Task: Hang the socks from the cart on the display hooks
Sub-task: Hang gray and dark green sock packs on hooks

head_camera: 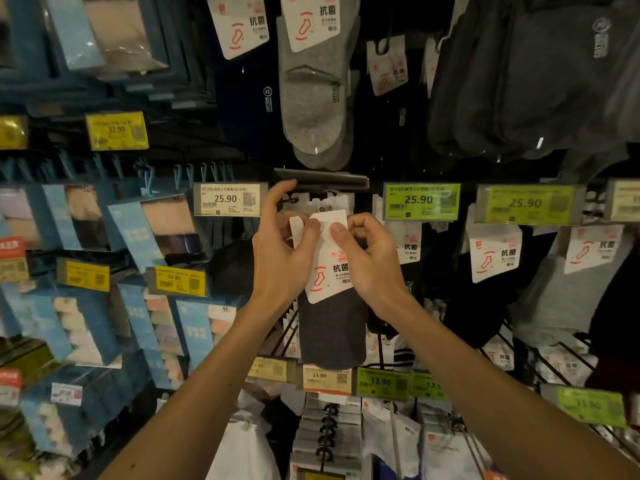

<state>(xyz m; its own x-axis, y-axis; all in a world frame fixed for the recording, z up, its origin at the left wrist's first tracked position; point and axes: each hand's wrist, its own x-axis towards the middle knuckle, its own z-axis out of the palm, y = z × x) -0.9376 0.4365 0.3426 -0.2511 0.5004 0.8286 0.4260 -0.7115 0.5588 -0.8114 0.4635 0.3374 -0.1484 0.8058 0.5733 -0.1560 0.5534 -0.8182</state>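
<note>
The grip of the left hand [287, 251] and right hand [369, 261] is pinching the white card [330, 271] of the grey sock pack [332, 330], just below the hook [292, 199]. If the card's hole is missing the hook tip on release, the pack is likely falling.

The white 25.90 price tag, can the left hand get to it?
Probably yes. The left hand is right beside the white 25.90 price tag with nothing between them, but it pinches the sock card and would have to let go.

Blue boxed packs [135, 233] hang beside yellow price tags [117, 130].
</note>
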